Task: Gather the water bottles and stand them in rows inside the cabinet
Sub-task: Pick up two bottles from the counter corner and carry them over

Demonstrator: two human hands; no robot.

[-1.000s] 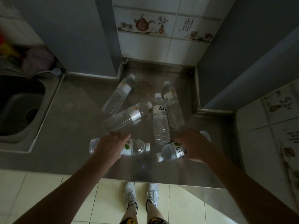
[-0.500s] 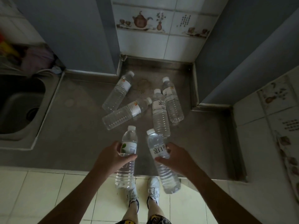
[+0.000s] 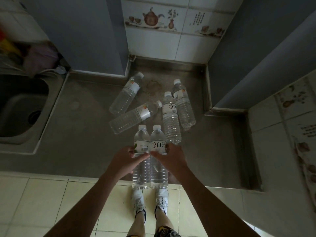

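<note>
My left hand grips a clear water bottle with a green-marked label. Beside it, my right hand grips a second bottle with black characters on its label. The two are held side by side, touching, caps pointing away from me, over the counter's front edge. Several more bottles lie flat on the steel counter beyond them: one far left, one slanted, one with a character label, one at right.
A steel sink is sunk in the counter at left, with a blurred pile of coloured things behind it. Grey cabinet panels and tiled wall close the back. Grey panel stands right. My feet are on yellow floor tiles.
Both hands closed on the two nearest lying bottles, lifted them, and turned them caps away from me. They have now been brought together until they touch side by side.
</note>
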